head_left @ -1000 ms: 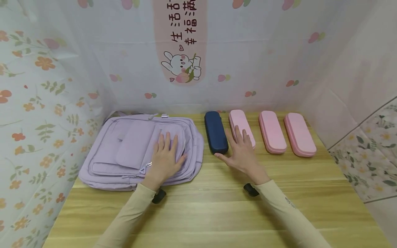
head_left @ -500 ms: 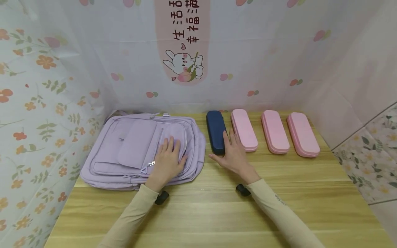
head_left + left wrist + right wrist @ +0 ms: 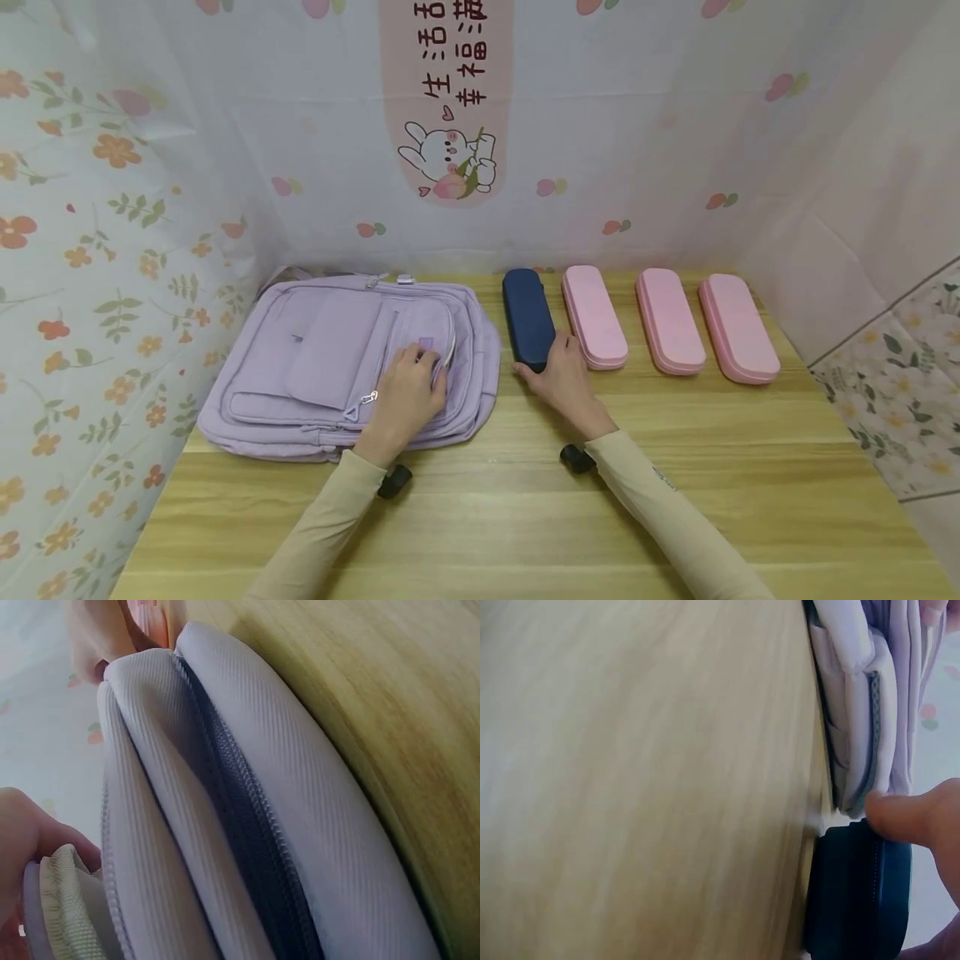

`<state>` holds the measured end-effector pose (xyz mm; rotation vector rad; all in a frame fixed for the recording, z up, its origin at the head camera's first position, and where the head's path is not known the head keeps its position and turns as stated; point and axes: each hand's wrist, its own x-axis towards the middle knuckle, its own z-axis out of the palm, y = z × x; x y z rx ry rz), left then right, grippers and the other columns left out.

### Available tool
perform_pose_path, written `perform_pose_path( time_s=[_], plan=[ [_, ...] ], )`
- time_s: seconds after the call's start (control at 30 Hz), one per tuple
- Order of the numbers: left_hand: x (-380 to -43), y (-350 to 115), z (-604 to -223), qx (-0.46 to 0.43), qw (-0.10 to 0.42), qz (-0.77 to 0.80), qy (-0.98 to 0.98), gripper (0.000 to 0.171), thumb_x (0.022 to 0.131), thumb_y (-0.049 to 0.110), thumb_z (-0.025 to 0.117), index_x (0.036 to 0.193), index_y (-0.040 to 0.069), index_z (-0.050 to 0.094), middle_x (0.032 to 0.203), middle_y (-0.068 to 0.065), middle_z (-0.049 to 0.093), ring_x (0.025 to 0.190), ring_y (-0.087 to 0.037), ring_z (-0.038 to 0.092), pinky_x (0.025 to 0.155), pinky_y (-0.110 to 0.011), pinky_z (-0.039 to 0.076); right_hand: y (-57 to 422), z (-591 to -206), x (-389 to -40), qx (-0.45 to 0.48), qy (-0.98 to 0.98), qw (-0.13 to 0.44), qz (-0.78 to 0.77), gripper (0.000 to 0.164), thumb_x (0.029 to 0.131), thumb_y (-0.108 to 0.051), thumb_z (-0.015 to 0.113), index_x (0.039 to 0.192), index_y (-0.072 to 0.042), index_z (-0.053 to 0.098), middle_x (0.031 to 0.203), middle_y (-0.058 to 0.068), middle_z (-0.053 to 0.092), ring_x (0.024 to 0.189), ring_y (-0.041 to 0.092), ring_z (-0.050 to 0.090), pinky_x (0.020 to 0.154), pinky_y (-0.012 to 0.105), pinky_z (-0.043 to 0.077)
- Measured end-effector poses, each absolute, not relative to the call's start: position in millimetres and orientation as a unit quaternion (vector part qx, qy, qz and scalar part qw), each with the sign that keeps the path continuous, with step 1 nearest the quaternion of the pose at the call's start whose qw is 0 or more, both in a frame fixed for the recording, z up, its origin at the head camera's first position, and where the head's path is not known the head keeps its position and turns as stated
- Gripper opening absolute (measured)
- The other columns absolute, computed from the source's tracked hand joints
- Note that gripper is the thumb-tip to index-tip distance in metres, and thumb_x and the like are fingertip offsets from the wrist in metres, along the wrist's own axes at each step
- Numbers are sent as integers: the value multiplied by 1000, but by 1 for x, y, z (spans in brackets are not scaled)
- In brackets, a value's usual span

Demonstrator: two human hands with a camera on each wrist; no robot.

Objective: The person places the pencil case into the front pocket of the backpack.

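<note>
A lilac backpack (image 3: pixel 322 346) lies flat on the table, its front pocket (image 3: pixel 427 321) partly unzipped. Fingers curled, my left hand (image 3: pixel 408 387) pinches the edge of that pocket; in the left wrist view the thumb lies along the zip edge, beside the bag's layered fabric (image 3: pixel 180 802). To the right is a navy zip-up pencil case (image 3: pixel 527 312), long with rounded ends. My right hand (image 3: pixel 562 379) grips its near end, thumb on the left side and fingers on the right. In the right wrist view the thumb (image 3: pixel 900 814) presses the edge of the dark case.
Three pink cases, the nearest (image 3: pixel 595 317), the middle one (image 3: pixel 670 321) and the far right one (image 3: pixel 738 327), stand in a row right of the navy one. A patterned curtain (image 3: pixel 315 133) hangs behind the wooden table (image 3: pixel 480 533). Floral sheets cover both sides.
My right hand has moved left and down from over the first pink case onto the navy pencil case's near end. My left hand's fingers have curled from spread flat to pinching the pocket edge.
</note>
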<state>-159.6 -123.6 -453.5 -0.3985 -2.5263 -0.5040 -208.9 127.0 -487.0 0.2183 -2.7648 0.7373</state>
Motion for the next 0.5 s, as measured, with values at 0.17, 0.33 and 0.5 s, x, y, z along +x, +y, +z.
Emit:
perform_pose_path(
  time_s=[0.17, 0.33, 0.5],
  plan=[
    [-160, -124, -451, -145, 277, -217, -925, 13, 84, 8, 74, 92, -1, 73, 86, -14, 66, 79, -35, 65, 67, -48, 58, 129, -484, -211, 59, -959, 113, 252, 91, 78, -40, 87, 128, 23, 46, 113, 40, 55, 98, 47, 61, 86, 53, 55],
    [-161, -127, -451, -142, 269, -233, -924, 12, 84, 7, 73, 92, -2, 72, 83, -15, 66, 74, -36, 67, 67, -48, 58, 131, -481, -213, 23, -953, 86, 289, 87, 76, -39, 87, 128, 19, 48, 114, 37, 59, 104, 47, 61, 90, 53, 53],
    [-162, -130, -449, -140, 275, -241, -920, 11, 87, 6, 69, 92, -4, 71, 82, -16, 66, 70, -37, 67, 65, -48, 58, 133, -483, -214, 6, -939, 96, 330, 85, 74, -35, 87, 129, 17, 49, 115, 36, 62, 104, 47, 63, 90, 54, 53]
  ],
)
